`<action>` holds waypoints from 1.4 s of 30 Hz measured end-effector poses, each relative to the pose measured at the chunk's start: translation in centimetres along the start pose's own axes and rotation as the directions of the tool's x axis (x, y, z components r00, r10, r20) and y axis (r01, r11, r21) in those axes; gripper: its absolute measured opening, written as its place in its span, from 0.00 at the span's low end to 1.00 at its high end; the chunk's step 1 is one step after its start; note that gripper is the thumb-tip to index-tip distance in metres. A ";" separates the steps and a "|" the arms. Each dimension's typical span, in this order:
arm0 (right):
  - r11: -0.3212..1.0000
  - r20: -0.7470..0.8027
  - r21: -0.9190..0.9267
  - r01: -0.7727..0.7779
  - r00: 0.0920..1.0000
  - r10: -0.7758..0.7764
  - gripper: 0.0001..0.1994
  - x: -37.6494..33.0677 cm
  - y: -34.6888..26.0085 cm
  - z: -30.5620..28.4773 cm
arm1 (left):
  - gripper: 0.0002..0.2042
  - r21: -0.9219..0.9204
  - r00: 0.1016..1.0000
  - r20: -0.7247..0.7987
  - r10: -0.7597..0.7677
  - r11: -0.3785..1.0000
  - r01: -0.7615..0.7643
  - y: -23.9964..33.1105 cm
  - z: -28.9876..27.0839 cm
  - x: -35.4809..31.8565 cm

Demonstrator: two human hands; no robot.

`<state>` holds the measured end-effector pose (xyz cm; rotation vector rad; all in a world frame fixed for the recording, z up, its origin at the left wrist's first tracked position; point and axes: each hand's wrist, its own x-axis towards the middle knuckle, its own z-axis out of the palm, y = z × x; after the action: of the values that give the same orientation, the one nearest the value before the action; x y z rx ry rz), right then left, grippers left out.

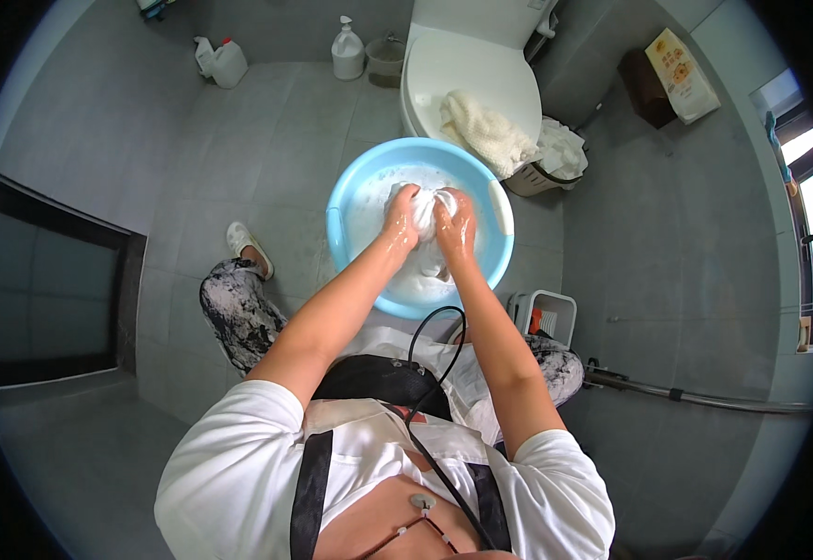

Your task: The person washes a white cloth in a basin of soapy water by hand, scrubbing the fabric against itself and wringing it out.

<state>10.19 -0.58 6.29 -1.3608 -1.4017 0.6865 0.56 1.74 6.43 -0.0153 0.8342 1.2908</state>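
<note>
A light blue basin (339,210) of sudsy water stands on the floor in front of me. Over it, a wet white cloth (425,213) is bunched between my two hands. My left hand (402,217) grips the cloth from its left side, fingers curled round it. On the opposite side my right hand (456,222) is closed on the same cloth. Foam clings to both hands and wrists. Part of the cloth hangs down into the suds, where its lower end is hard to make out. A pale bar-like piece (501,207) lies along the basin's right rim.
Beyond the basin is a white toilet (472,70) with a cream knitted cloth (481,131) on its lid. Beside it sits a bin (537,177) full of white paper. Bottles (348,51) line the back wall. A grey-white container (553,317) stands by my right knee.
</note>
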 end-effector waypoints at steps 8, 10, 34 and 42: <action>0.969 -0.035 -0.242 0.052 0.997 -0.062 0.11 -0.6 -3.3 1.2 | 0.11 0.197 0.999 -0.040 -0.018 0.980 0.025 -0.5 0.0 -1.0; 0.964 -0.021 -0.265 0.019 0.999 -0.025 0.12 0.9 -1.8 1.1 | 0.11 0.240 0.999 -0.039 -0.020 0.970 0.029 -1.3 -1.5 0.3; 0.095 0.723 -0.610 0.787 0.503 0.473 0.20 0.4 20.0 1.1 | 0.20 0.756 0.957 0.215 -0.194 -0.588 -0.288 -0.9 -9.5 6.7; 0.518 0.791 -0.589 0.620 0.572 0.216 0.15 5.2 6.0 -1.6 | 0.31 0.825 0.843 0.517 0.149 -0.349 -0.444 1.4 -7.0 4.1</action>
<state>14.64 5.16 2.78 -1.5502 -2.9394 0.4061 -4.23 2.43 -0.21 1.8933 1.5992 0.6005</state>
